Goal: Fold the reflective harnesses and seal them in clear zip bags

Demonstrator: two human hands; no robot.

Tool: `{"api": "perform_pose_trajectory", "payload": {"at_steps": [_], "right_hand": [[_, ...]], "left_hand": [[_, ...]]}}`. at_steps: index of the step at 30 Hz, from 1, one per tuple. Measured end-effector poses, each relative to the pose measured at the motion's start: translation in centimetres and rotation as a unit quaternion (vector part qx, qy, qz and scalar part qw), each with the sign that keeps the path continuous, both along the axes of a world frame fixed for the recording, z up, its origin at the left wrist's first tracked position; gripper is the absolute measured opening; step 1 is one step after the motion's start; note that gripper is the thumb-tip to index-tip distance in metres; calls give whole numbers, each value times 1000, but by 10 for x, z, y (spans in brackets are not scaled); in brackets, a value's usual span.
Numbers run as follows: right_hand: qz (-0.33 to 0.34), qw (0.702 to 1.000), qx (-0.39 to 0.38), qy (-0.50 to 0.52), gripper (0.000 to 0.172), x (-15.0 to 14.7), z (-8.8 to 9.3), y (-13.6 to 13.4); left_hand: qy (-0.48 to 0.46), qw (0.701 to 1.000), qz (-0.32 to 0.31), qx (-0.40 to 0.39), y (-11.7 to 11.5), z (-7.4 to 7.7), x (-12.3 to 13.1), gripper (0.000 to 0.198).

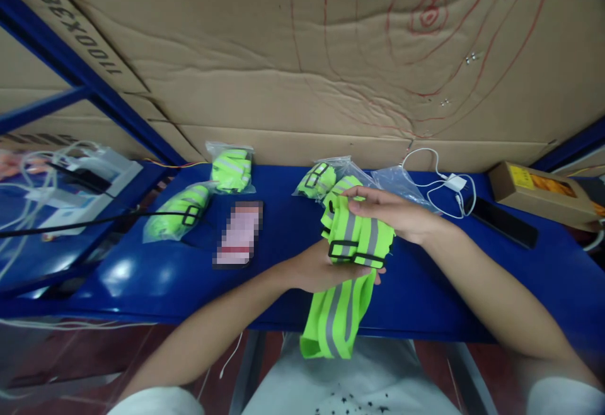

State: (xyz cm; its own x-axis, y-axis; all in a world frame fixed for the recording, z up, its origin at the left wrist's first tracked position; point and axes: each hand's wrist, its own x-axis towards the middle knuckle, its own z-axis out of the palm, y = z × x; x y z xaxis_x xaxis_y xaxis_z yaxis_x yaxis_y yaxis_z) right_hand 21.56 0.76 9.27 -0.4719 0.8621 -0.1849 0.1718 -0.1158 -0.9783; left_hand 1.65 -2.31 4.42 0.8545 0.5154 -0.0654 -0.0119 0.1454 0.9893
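A neon-green reflective strap (pixel 362 232) with grey stripes and black buckles is bunched up between both of my hands. My left hand (pixel 314 270) grips it from below, its fingers mostly hidden behind the webbing. From the upper right, my right hand (pixel 392 210) is closed over the top of the bundle. A loop of the strap hangs down past the table's front edge, in front of my shirt. Just behind the bundle lie green straps in clear plastic bags (pixel 317 179), partly covered by the hands.
More bagged green straps (pixel 231 169) lie at the back left. A phone with a pixelated screen (pixel 239 235) rests left of centre on the blue table (pixel 278 213). At right are an empty plastic bag (pixel 399 182), a white charger (pixel 454 182), a black phone (pixel 505 223) and a cardboard box (pixel 539 191).
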Motion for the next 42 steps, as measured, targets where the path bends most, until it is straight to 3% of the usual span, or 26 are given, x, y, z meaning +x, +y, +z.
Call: {"api": "perform_pose_trajectory", "payload": {"at_steps": [2,4,7,10,12,14,16,17,21,25,30,32,34,38,40,42], "right_hand": [[-34,992,106,-57,45,0,-8,7],[-18,979,177,-103,37,1,-10,12],[78,964,200,-154,38,3,-4,10],[147,931,256,-213,47,7,4,1],[195,911,273,-241,58,9,5,-6],[235,898,270,-256,84,11,2,-11],[235,896,275,-256,105,11,-2,-14],[224,898,281,-254,107,10,-3,-15],[185,903,294,-254,93,7,-6,-10],[212,900,308,-223,91,10,-14,2],[194,911,315,-183,73,11,-21,10],[180,911,320,-189,67,9,-20,9],[176,909,322,-197,74,7,-17,6],[215,906,294,-216,98,5,-16,-3],[238,901,287,-224,98,4,-16,-7],[240,896,298,-227,94,3,-17,-9]], "left_hand": [[-10,1000,9,-1,-2,-3,2,35],[-11,1000,3,2,0,-4,3,37],[-9,999,-12,28,7,-4,1,37],[12,997,-41,66,12,-6,-2,34],[65,991,-54,103,12,-8,-4,30],[98,985,-56,129,10,-10,-4,30],[81,985,-48,144,8,-11,-3,29],[62,986,-37,148,8,-11,-1,29],[16,992,12,126,10,-13,3,32],[28,995,50,80,11,-19,4,29],[38,990,72,-119,7,-15,5,30],[34,985,99,-140,5,-13,6,31],[34,989,103,-103,4,-14,8,27],[82,993,59,60,2,-22,8,17],[86,987,75,112,1,-26,8,13],[75,987,95,106,0,-30,8,11]]}}
